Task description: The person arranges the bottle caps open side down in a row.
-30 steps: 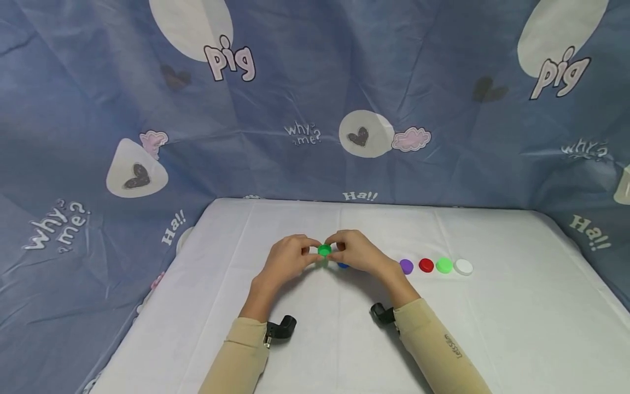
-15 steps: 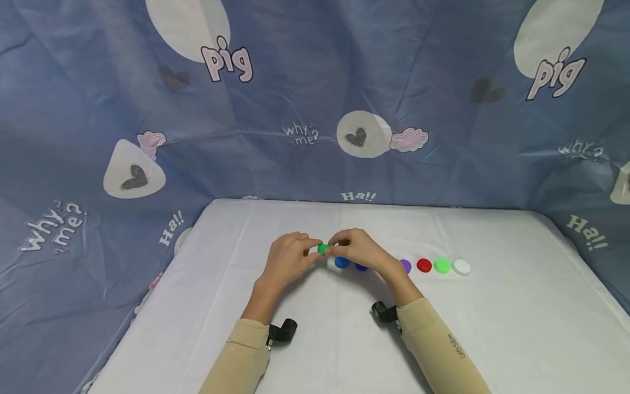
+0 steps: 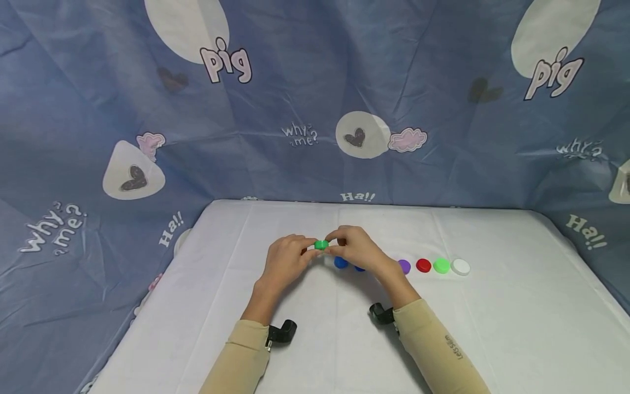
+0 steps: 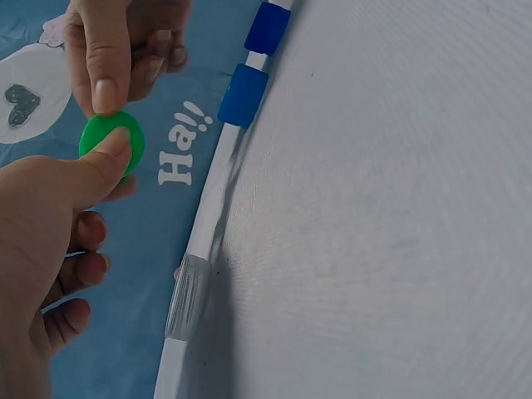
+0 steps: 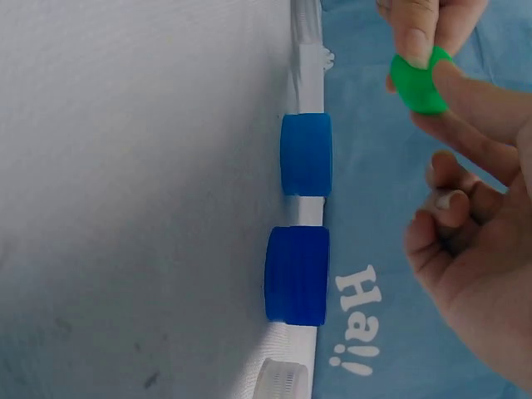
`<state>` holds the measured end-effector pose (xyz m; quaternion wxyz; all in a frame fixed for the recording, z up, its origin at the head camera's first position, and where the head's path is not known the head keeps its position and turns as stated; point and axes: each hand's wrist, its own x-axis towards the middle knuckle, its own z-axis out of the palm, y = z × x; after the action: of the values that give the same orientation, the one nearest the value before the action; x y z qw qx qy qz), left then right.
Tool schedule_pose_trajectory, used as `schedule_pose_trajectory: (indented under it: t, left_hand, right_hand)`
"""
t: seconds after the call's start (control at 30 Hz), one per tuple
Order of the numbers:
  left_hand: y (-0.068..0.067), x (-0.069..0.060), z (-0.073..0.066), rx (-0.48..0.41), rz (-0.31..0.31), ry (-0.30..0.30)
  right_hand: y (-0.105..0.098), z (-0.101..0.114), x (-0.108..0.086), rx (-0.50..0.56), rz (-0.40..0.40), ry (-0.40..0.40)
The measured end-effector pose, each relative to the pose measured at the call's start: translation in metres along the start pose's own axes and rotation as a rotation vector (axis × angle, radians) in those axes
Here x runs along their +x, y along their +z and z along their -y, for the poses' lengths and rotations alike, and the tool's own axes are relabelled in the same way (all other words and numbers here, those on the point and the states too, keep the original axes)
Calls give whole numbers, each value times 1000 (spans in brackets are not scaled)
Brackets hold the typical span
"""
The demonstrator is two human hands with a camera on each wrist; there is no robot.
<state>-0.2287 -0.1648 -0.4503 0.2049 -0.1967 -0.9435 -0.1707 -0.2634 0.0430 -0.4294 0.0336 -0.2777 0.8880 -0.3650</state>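
Note:
A round green bottle cap (image 3: 321,244) is held up between both hands above the white table. My left hand (image 3: 287,260) pinches it from the left, its thumb lying across the cap's face in the left wrist view. From the other side, the thumb and forefinger of my right hand (image 3: 359,249) pinch its edge, while the other fingers of that hand curl loosely in the right wrist view. Just below the hands, a light blue cap (image 5: 307,155) and a dark blue cap (image 5: 298,276) stand on the table; in the head view the right hand partly covers them.
To the right lie a purple cap (image 3: 404,266), a red cap (image 3: 423,265), a light green cap (image 3: 441,266) and a white cap (image 3: 460,267) in a row. A clear ribbed cap (image 4: 189,297) sits left of the blue ones. Blue printed cloth (image 3: 275,164) hangs behind the table.
The green cap has risen slightly and been turned: its open hollow faced the camera a second ago, and its side shows now. Both hands stay close together around it.

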Motion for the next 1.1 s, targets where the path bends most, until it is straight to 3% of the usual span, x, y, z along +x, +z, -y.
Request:
schedule_pose_trajectory:
  t: [0.17, 0.4, 0.63, 0.83, 1.1]
  left_hand:
    - [2, 0, -1, -38, 15, -39]
    - [4, 0, -2, -54, 36, -37]
    - [3, 1, -1, -49, 42, -31]
    - [1, 2, -1, -26, -34, 38]
    - [1, 1, -2, -31, -118, 120]
  right_hand:
    - [1, 4, -1, -105, -66, -31]
    - [0, 7, -3, -134, -79, -20]
    - [-2, 7, -4, -8, -59, -8]
    - [-6, 4, -5, 157, -6, 71]
    - [-10, -1, -5, 231, 49, 154]
